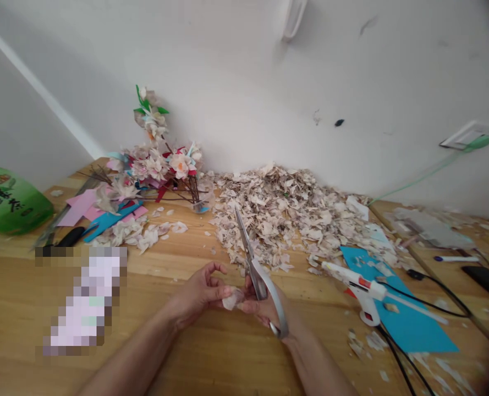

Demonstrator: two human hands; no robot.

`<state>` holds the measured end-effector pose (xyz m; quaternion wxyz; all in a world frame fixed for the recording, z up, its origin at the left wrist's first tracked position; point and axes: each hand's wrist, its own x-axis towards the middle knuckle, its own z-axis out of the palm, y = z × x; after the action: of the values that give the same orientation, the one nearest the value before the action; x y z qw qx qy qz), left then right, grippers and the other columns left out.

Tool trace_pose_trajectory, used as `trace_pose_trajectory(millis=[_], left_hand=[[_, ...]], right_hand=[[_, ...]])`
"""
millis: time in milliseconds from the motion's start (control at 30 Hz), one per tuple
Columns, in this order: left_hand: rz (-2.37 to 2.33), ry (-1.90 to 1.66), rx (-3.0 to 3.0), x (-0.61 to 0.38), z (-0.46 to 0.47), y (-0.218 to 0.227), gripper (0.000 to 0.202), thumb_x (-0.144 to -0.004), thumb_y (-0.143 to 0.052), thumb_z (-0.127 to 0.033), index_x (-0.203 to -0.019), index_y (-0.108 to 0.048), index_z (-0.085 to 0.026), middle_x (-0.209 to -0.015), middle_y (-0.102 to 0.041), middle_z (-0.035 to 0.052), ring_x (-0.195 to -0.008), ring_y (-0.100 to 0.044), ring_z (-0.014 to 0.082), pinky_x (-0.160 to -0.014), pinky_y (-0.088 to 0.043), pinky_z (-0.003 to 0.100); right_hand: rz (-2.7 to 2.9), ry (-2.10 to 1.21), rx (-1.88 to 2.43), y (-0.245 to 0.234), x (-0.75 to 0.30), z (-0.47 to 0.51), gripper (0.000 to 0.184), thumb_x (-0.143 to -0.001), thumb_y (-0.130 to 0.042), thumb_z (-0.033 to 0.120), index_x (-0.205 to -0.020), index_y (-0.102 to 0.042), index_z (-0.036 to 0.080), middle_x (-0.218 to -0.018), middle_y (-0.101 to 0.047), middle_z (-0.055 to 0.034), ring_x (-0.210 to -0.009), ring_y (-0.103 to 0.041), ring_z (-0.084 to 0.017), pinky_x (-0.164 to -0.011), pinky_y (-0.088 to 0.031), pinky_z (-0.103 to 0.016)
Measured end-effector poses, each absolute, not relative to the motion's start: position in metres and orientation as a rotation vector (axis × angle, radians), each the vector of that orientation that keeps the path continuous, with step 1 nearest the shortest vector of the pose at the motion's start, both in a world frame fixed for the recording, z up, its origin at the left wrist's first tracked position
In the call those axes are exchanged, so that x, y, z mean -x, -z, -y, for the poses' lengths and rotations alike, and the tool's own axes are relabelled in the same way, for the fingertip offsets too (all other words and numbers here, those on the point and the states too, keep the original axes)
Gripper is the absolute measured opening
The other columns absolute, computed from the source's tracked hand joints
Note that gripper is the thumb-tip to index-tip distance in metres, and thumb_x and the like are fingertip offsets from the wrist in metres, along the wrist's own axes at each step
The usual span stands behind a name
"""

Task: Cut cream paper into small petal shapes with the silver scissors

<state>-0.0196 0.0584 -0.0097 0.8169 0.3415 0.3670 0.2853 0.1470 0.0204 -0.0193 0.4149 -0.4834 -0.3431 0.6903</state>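
Observation:
My left hand (201, 291) pinches a small pale piece of paper (232, 300) between thumb and fingers, just above the wooden table (153, 341). My right hand (264, 311) is closed on the handles of grey metal scissors (254, 264), whose blades point up and away toward the wall. The two hands meet at the paper piece, which lies right beside the scissors' pivot. Behind the blades spreads a big heap of pale paper scraps (294, 212).
A bunch of paper flowers (153, 165) lies at the back left on pink and blue paper sheets (99, 214). A white glue gun (362, 286) rests on a blue sheet (409, 319) at the right, its black cable running forward. A green bag (9, 201) sits far left.

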Motion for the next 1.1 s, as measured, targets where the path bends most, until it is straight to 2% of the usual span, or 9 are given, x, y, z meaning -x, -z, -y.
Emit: trace_pose_trajectory(millis=[167, 333, 533, 767, 967, 1100], left_hand=[[-0.774, -0.636, -0.854, 0.019, -0.059, 0.016, 0.048, -0.053, -0.077, -0.029, -0.083, -0.042, -0.020, -0.047, -0.054, -0.0093, -0.043, -0.046, 0.0058, -0.046, -0.028, 0.017], [-0.834, -0.645, -0.887, 0.020, -0.062, 0.019, 0.046, -0.056, -0.076, -0.026, -0.090, -0.046, -0.020, -0.056, -0.061, -0.0051, -0.052, -0.055, 0.0101, -0.054, -0.036, 0.021], [-0.817, -0.630, -0.817, 0.023, -0.062, 0.018, 0.046, -0.056, -0.076, -0.023, -0.089, -0.045, -0.020, -0.058, -0.061, -0.0047, -0.054, -0.058, 0.0115, -0.056, -0.040, 0.023], [-0.800, -0.585, -0.794, 0.022, -0.061, 0.016, 0.052, -0.052, -0.076, -0.013, -0.090, -0.042, -0.020, -0.069, -0.065, -0.0018, -0.063, -0.061, 0.0130, -0.065, -0.043, 0.027], [-0.867, -0.591, -0.816, 0.019, -0.061, 0.020, 0.051, -0.049, -0.077, -0.013, -0.086, -0.042, -0.020, -0.064, -0.063, -0.0035, -0.060, -0.060, 0.0135, -0.062, -0.042, 0.026], [-0.915, -0.582, -0.824, 0.017, -0.060, 0.021, 0.051, -0.048, -0.077, -0.015, -0.084, -0.041, -0.021, -0.062, -0.062, -0.0044, -0.061, -0.061, 0.0143, -0.063, -0.042, 0.027]], right_hand=[[0.855, -1.700, 1.287, 0.019, -0.145, -0.020, 0.051, -0.042, -0.081, 0.040, -0.072, -0.044, 0.021, -0.053, -0.051, 0.0098, -0.030, -0.030, 0.000, -0.028, -0.018, -0.015], [0.872, -1.645, 1.389, 0.019, -0.149, -0.022, 0.048, -0.044, -0.080, 0.035, -0.072, -0.043, 0.022, -0.053, -0.051, 0.0104, -0.029, -0.030, 0.000, -0.026, -0.018, -0.014], [0.881, -1.630, 1.403, 0.022, -0.155, -0.024, 0.044, -0.047, -0.079, 0.034, -0.071, -0.045, 0.021, -0.061, -0.057, 0.0076, -0.030, -0.034, 0.000, -0.026, -0.021, -0.014], [0.933, -1.521, 1.489, 0.024, -0.151, -0.026, 0.039, -0.050, -0.078, 0.024, -0.071, -0.044, 0.022, -0.056, -0.052, 0.0101, -0.033, -0.033, -0.002, -0.029, -0.020, -0.017], [0.993, -1.405, 1.477, 0.029, -0.151, -0.029, 0.043, -0.044, -0.078, 0.024, -0.071, -0.045, 0.023, -0.055, -0.053, 0.0091, -0.049, -0.049, -0.011, -0.049, -0.040, -0.025], [1.033, -1.360, 1.501, 0.026, -0.150, -0.030, 0.042, -0.041, -0.076, 0.021, -0.070, -0.046, 0.025, -0.055, -0.052, 0.0083, -0.053, -0.051, -0.014, -0.054, -0.041, -0.027]])
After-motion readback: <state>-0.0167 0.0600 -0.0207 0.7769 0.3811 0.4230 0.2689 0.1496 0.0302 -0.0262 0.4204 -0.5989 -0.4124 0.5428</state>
